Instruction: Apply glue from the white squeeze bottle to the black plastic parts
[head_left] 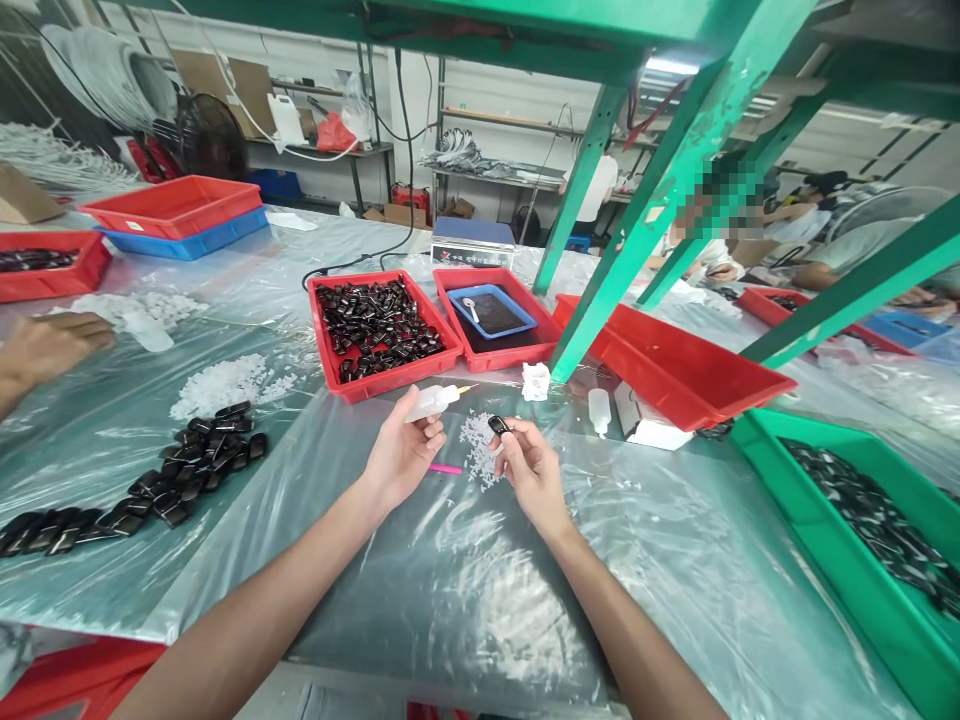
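My left hand [403, 450] is closed around a translucent squeeze bottle [433, 401] whose thin yellowish needle tip points right. Between the thumb and fingers of my right hand [531, 465] is a small glossy black plastic part [498, 426]; its exact kind I cannot make out. The needle tip and the black part are a short way apart. Below and between both hands lies a scatter of small whitish bits [480, 450] on the plastic-covered table. A pink stick [445, 468] rests beside that scatter, close to my left hand.
Beyond my hands stand a red tray of black parts [328, 350] and a red tray holding a blue one [491, 352]. More black parts [202, 455] lie left, near another person's hand [56, 345]. Green posts [637, 220], a tilted red tray [667, 375] and a green bin [817, 560] occupy the right.
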